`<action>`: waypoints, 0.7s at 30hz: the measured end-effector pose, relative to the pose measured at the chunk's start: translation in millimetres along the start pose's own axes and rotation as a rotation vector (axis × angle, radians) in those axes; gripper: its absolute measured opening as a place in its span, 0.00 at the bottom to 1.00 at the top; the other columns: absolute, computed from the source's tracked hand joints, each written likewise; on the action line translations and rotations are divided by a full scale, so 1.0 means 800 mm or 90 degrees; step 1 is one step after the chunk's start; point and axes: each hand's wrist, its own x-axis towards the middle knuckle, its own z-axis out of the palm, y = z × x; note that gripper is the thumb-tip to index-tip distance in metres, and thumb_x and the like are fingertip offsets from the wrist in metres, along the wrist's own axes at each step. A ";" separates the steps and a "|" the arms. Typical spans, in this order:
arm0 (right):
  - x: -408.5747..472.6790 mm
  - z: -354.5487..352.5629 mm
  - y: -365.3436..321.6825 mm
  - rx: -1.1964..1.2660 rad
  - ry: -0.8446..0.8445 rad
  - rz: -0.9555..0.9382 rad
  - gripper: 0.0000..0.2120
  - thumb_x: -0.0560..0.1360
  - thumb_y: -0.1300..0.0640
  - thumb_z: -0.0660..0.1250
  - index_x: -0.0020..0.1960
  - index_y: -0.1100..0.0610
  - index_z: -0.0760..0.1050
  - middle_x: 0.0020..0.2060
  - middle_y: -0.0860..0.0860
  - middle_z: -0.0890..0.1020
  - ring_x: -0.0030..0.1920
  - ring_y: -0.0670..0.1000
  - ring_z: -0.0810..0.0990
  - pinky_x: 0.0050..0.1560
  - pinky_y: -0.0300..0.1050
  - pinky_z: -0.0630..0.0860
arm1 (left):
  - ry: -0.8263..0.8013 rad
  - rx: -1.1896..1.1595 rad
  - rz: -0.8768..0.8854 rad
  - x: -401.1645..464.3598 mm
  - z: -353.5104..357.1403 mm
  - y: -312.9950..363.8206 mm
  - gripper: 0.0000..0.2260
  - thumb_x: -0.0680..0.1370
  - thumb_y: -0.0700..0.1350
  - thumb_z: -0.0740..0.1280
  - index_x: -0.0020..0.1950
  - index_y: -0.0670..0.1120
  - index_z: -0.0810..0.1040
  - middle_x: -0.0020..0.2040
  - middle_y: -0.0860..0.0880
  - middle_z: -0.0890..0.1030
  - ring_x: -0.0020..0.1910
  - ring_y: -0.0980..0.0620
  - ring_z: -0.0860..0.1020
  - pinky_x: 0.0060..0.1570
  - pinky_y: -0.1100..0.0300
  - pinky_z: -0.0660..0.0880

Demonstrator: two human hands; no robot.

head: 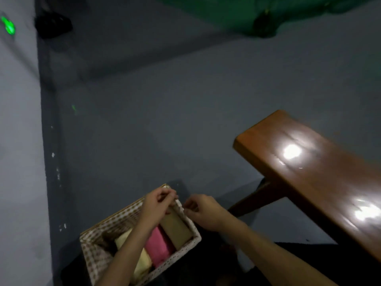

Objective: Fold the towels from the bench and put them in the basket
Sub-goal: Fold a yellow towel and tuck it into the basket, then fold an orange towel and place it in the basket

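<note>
Both grips narrow, left hand (157, 205) and right hand (201, 209) pinching basket (191, 225) rim beside brown towel (177, 228); no legible writing.

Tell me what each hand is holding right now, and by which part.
Both the left hand and right hand pinch the far rim of the basket, at its lining edge; blur hides the exact grip. Neither holds a towel.
</note>
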 end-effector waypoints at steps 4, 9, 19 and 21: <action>-0.091 -0.103 -0.006 -0.144 0.111 -0.021 0.09 0.81 0.49 0.64 0.58 0.49 0.79 0.54 0.49 0.85 0.53 0.53 0.83 0.53 0.54 0.82 | -0.047 -0.081 0.076 -0.043 0.053 0.121 0.04 0.82 0.38 0.70 0.50 0.38 0.83 0.39 0.45 0.86 0.35 0.50 0.82 0.34 0.60 0.79; -0.226 -0.200 0.019 -0.295 0.269 -0.010 0.08 0.82 0.47 0.62 0.57 0.47 0.77 0.52 0.47 0.84 0.51 0.54 0.83 0.47 0.50 0.81 | -0.165 -0.146 0.155 -0.114 0.142 0.244 0.05 0.83 0.40 0.69 0.52 0.40 0.83 0.41 0.44 0.85 0.36 0.50 0.83 0.37 0.57 0.81; -0.568 -0.260 0.182 -0.232 0.536 0.279 0.07 0.82 0.50 0.64 0.55 0.47 0.81 0.50 0.45 0.86 0.48 0.50 0.83 0.47 0.50 0.82 | -0.511 -0.073 0.206 -0.299 0.436 0.324 0.05 0.83 0.41 0.69 0.52 0.40 0.83 0.43 0.43 0.85 0.38 0.47 0.82 0.37 0.55 0.79; -0.637 -0.244 0.222 -0.169 0.578 0.349 0.08 0.83 0.49 0.65 0.56 0.47 0.81 0.51 0.44 0.86 0.49 0.48 0.83 0.48 0.50 0.82 | -0.580 -0.035 0.205 -0.339 0.489 0.316 0.05 0.82 0.41 0.69 0.52 0.40 0.83 0.43 0.43 0.85 0.38 0.46 0.82 0.38 0.54 0.79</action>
